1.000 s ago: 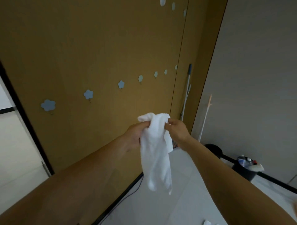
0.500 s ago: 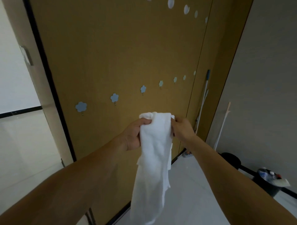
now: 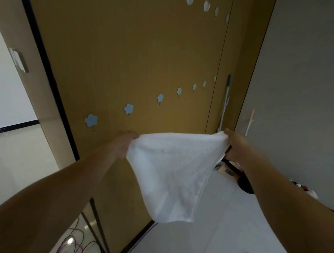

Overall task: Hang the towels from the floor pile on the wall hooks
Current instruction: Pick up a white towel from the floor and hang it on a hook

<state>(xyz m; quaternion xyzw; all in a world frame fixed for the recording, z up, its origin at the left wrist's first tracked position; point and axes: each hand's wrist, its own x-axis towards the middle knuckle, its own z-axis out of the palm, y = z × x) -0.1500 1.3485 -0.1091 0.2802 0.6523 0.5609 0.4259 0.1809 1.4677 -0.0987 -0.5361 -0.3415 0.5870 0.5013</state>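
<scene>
Spreading step: left hand [image 3: 124, 143] and right hand [image 3: 234, 144] pinch the towel [image 3: 171, 171] corners; next, probably lift its edge onto the hook [image 3: 91, 121] at ten o'clock.

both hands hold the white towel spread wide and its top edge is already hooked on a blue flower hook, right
Not quite. The left hand and right hand do hold the white towel spread wide, but the head view shows its top edge on no hook: it hangs between the hands, below the row of blue flower hooks.

The towel [image 3: 173, 171] partly hides fingers of both hands [image 3: 124, 143] [image 3: 235, 147], and the top edge crops the uppermost hook [image 3: 189, 1].
</scene>
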